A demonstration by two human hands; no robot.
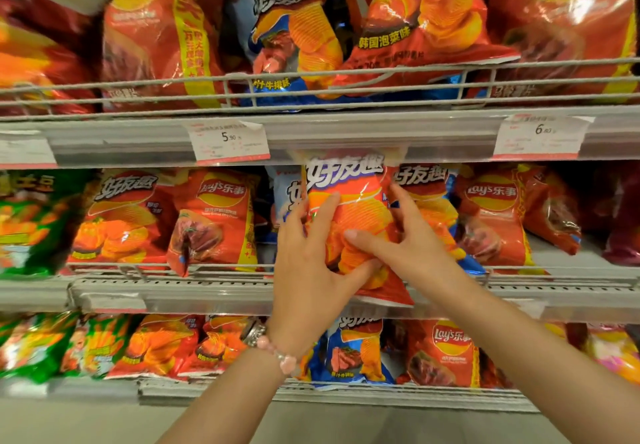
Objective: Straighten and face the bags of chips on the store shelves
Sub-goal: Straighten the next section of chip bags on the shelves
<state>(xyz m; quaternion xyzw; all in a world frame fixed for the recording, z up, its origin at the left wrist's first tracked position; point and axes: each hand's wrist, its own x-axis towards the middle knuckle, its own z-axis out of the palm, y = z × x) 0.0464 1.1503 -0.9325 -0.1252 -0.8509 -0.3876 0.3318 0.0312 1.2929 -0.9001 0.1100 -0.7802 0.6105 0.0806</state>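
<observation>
An orange-red chip bag stands upright in front of the middle shelf, its top reaching the price rail above and its bottom hanging over the shelf's front edge. My left hand grips its left side, fingers on the front and thumb under the lower part. Gripping its right side is my right hand, whose thumb lies across the front. Behind it stand more bags of the same brand, one blue to the left and another orange-red to the right.
Red Lay's bags and green bags fill the middle shelf. On the upper shelf a red bag leans tilted over the wire rail. The lower shelf holds several bags. Price tags hang on the rail.
</observation>
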